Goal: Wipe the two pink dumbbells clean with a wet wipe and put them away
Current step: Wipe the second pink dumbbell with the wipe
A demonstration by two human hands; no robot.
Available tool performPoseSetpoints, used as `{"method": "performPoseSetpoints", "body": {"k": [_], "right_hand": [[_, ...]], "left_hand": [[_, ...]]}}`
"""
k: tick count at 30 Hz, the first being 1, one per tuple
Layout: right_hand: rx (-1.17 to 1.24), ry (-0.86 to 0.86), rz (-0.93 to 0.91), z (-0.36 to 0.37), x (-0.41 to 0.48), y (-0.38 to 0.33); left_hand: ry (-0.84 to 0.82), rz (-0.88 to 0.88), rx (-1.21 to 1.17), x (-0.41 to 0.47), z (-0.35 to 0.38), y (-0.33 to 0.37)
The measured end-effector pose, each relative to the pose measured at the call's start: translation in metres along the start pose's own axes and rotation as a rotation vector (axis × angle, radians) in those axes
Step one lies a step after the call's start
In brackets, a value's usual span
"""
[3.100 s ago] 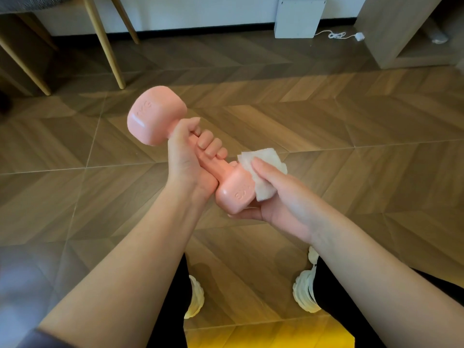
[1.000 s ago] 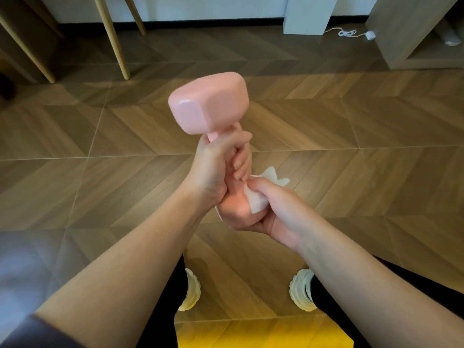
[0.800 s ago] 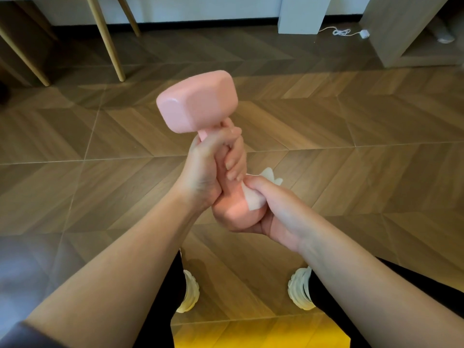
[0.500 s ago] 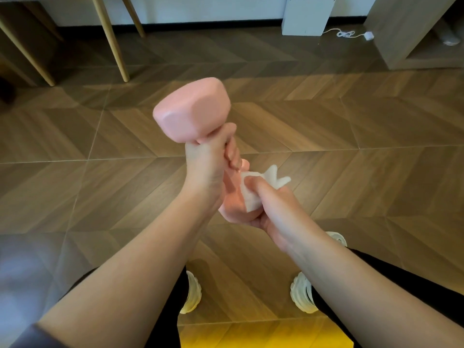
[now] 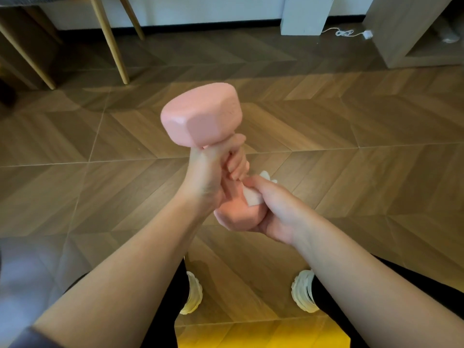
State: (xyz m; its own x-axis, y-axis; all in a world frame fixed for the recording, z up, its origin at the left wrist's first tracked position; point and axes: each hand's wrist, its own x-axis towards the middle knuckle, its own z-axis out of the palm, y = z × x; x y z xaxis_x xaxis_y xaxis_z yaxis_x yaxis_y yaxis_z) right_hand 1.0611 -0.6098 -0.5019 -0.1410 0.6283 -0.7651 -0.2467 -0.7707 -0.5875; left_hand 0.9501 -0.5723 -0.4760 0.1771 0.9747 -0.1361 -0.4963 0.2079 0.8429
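Left hand (image 5: pixel 213 172) grips dumbbell (image 5: pixel 200 116); right hand (image 5: pixel 273 209) presses wipe (image 5: pixel 253 198) on it.

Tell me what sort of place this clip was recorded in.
Most likely a room in a home: a chevron wood-look floor, slanted wooden furniture legs at the back left, and a white box with a loose cable beside it along the skirting.

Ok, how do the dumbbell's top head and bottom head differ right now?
The top head is bare and in full view above the left hand; the bottom head sits cupped in the right hand, partly hidden. The wet wipe is pressed against the bottom head, not the top head. Both are pink.
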Motion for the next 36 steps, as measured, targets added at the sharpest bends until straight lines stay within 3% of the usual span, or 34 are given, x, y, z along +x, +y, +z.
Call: {"method": "performPoseSetpoints", "body": {"k": [4, 8, 11, 13, 17, 20, 23, 28, 32, 36], "right_hand": [[-0.044, -0.081, -0.136, -0.008, -0.006, 0.003], [-0.138, -0.009, -0.266, -0.006, -0.006, 0.005], [-0.123, 0.077, -0.277, 0.003, 0.003, 0.008], [-0.075, 0.118, -0.173, 0.007, 0.009, 0.007], [0.064, -0.083, 0.05, 0.002, 0.005, 0.007], [0.177, -0.155, 0.054, 0.0, 0.002, 0.014], [0.254, -0.067, 0.015, 0.001, 0.003, 0.013], [0.203, 0.029, -0.101, -0.001, 0.007, 0.014], [0.162, 0.044, -0.026, 0.011, 0.008, 0.013], [0.206, -0.139, 0.081, 0.006, -0.002, 0.01]], "left_hand": [[0.166, 0.053, -0.021, 0.006, -0.005, 0.003], [0.364, 0.043, 0.002, 0.01, -0.004, 0.001], [0.318, 0.052, 0.008, 0.01, -0.003, 0.0], [0.252, 0.019, 0.029, 0.009, -0.002, 0.0], [0.272, -0.067, 0.097, 0.009, -0.01, 0.0], [0.267, -0.042, 0.114, 0.007, -0.01, -0.001], [0.245, -0.004, 0.192, 0.006, -0.003, -0.002], [0.312, -0.02, 0.115, 0.007, 0.009, -0.001], [0.312, -0.026, 0.041, 0.006, 0.015, 0.001], [0.275, -0.053, -0.034, 0.003, 0.009, 0.007]]}}
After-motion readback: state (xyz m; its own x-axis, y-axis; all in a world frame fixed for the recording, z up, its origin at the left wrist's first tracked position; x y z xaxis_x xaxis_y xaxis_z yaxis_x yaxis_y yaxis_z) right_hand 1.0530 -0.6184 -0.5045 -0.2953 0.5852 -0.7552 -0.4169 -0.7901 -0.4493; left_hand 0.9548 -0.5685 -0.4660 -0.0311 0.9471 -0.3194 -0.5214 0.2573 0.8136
